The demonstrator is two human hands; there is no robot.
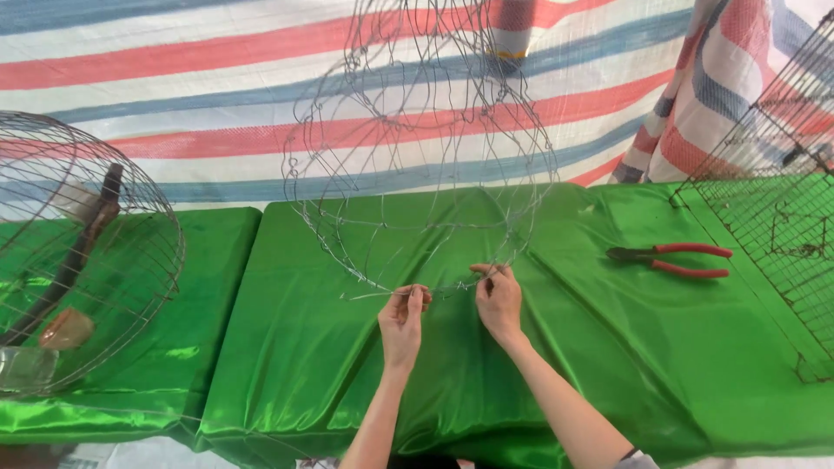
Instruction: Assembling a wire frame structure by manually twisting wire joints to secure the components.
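A round openwork frame of thin silver wire (421, 148) is stood upright on the shiny green cloth-covered table (660, 347). Its lower rim is pinched by closed fingers of the left hand (402, 323) and right hand (498, 300). Red-handled pliers (673, 259) are laid well apart to the right.

The wire frame (421, 148) runs off the top edge, so its upper part is unseen. Left of it, the fan guard (87, 252) is cut by the left edge, and a dark tool (74, 256) behind its wires is indistinct. Right of the frame, the mesh panel (773, 208) leaves the right edge.
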